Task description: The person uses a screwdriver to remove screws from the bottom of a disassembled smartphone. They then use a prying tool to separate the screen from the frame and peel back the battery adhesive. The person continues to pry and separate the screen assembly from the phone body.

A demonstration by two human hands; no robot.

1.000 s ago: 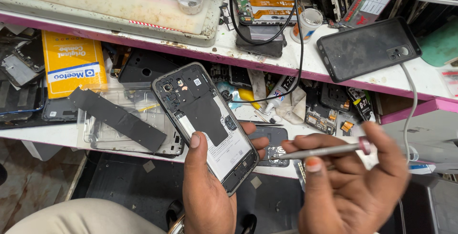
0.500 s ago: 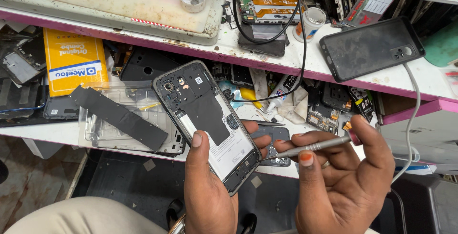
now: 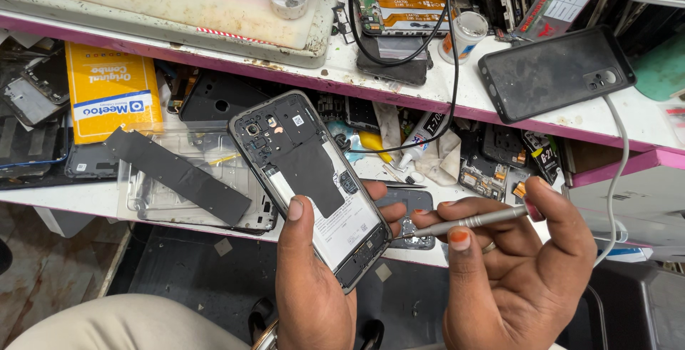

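Observation:
My left hand grips an opened phone with its back cover off, tilted, with the camera end up and to the left; the white battery and black inner plate show. My right hand pinches a thin metal screwdriver between thumb and fingers. Its tip points left and sits close to the phone's lower right edge, beside my left fingertips.
A black phone lies face down on the white upper shelf, a grey cable running from it. A yellow box, a clear tray with a black strip, phone parts and a glue tube crowd the lower shelf. My knee is at bottom left.
My right hand has lifted the screwdriver's handle end slightly and brought the tip nearer to the phone's lower edge. The phone stays nearly still in my left hand.

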